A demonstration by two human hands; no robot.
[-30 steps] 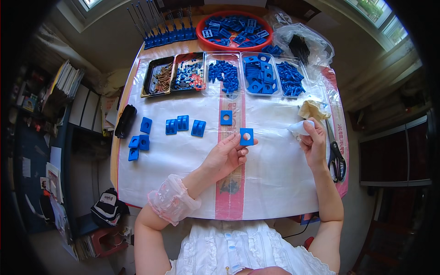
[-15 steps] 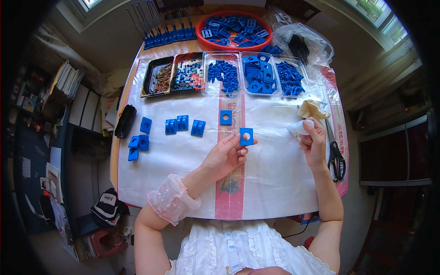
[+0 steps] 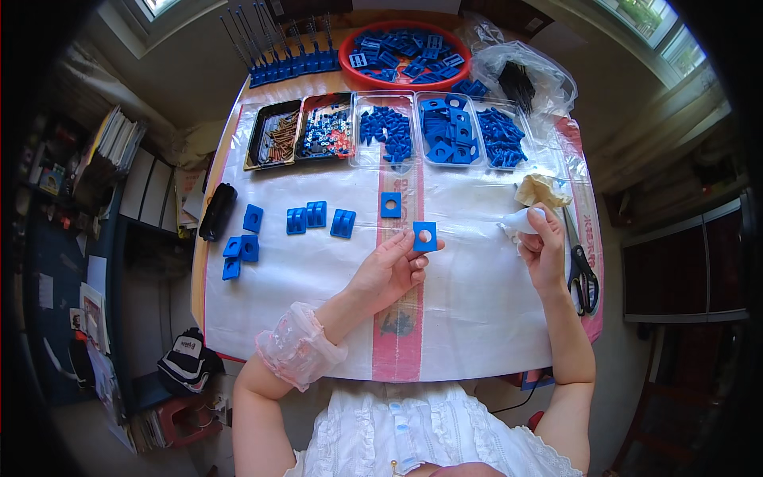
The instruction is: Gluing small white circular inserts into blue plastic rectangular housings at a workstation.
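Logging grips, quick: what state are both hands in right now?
Left hand: closed, holding a blue plate with a hole.
Right hand: closed, holding a white item; its kind cannot be told.

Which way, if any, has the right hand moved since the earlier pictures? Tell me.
No: the right hand shows no clear shift in any direction, staying just left of the black-handled scissors.

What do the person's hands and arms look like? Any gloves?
No gloves: the left hand and right hand are bare. A puffy, see-through, whitish-pink cuff circles the left forearm; the right forearm has none. The white top has lacy sleeve edges.
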